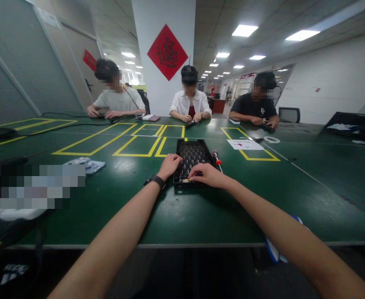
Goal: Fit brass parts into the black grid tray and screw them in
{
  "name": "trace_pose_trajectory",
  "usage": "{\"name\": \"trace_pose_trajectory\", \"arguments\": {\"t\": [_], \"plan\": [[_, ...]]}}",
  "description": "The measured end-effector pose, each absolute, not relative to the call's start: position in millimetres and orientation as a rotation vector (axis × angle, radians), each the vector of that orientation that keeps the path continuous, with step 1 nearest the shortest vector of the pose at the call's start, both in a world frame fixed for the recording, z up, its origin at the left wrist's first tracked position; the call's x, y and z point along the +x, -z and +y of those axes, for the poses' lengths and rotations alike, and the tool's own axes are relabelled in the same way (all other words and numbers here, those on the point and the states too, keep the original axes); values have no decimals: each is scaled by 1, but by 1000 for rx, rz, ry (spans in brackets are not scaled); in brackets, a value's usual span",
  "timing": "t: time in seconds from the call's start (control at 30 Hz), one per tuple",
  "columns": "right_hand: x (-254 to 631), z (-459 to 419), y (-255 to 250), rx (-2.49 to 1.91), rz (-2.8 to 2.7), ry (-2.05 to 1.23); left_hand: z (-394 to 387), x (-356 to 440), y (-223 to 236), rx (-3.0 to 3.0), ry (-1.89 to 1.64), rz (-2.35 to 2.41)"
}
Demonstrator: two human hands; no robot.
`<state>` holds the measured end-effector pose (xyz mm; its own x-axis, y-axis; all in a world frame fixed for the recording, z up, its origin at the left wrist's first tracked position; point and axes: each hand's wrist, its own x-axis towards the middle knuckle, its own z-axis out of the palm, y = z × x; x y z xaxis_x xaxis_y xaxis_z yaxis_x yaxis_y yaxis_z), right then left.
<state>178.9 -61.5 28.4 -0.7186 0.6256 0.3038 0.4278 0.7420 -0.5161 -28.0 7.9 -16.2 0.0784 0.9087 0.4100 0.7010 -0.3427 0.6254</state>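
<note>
A shallow black plastic tray [195,152] with rows of small shiny bumps inside lies on the green table in front of me. My left hand [171,164], with a dark band on its wrist, is closed over the tray's left rim. Over the near end of the tray, my right hand [205,172] has its fingertips pinched together. Beside those fingertips, a small pale piece [186,180] lies in the near left corner. Whatever is between the right fingers is too small to make out. Right of the tray rests a red and black screwdriver [216,158], apart from both hands.
Yellow tape outlines [139,154] mark the green table [123,199]. A printed white sheet [245,144] and a white ring [271,140] lie to the right. Blue and white packets [94,167] are at the left. Several people sit across the table, hands on small dark objects.
</note>
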Motion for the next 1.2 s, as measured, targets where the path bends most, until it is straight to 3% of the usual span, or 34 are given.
{"name": "trace_pose_trajectory", "arguments": {"t": [1.2], "plan": [[179,-59,-29,-762,-2499,-607,5,-28,14,2109,-1111,1616]]}}
